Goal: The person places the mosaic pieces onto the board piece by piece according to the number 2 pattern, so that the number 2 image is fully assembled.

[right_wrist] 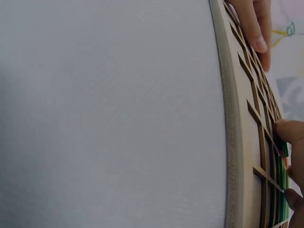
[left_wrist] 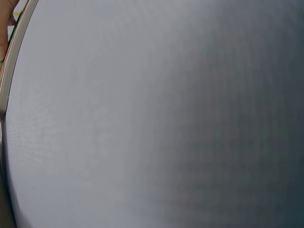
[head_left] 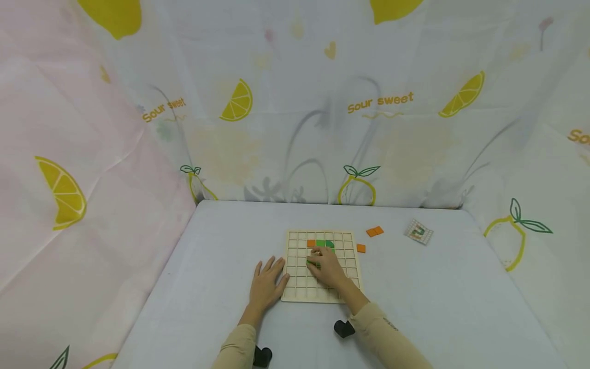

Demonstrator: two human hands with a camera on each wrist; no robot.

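A pale wooden grid board (head_left: pixel 299 293) lies on the white table, with an orange tile (head_left: pixel 311 243), a light green tile (head_left: pixel 320 243) and a dark green tile (head_left: pixel 329 244) in one row of its cells. My right hand (head_left: pixel 328 267) is over the middle of the board and pinches a green tile (right_wrist: pixel 285 148), its lower part partly hidden by the fingers. My left hand (head_left: pixel 266 287) rests palm down beside the board, fingers spread, with its fingertips at the left edge. In the left wrist view mostly tabletop shows.
To the right of the board lie a single orange tile (head_left: pixel 361 248) and two adjoining orange tiles (head_left: pixel 375 231). Farther right is a small card (head_left: pixel 418 231) with a printed grid pattern. Black devices (head_left: pixel 344 328) show by both forearms. Lemon-printed cloth (head_left: pixel 295 143) encloses the table's back and sides.
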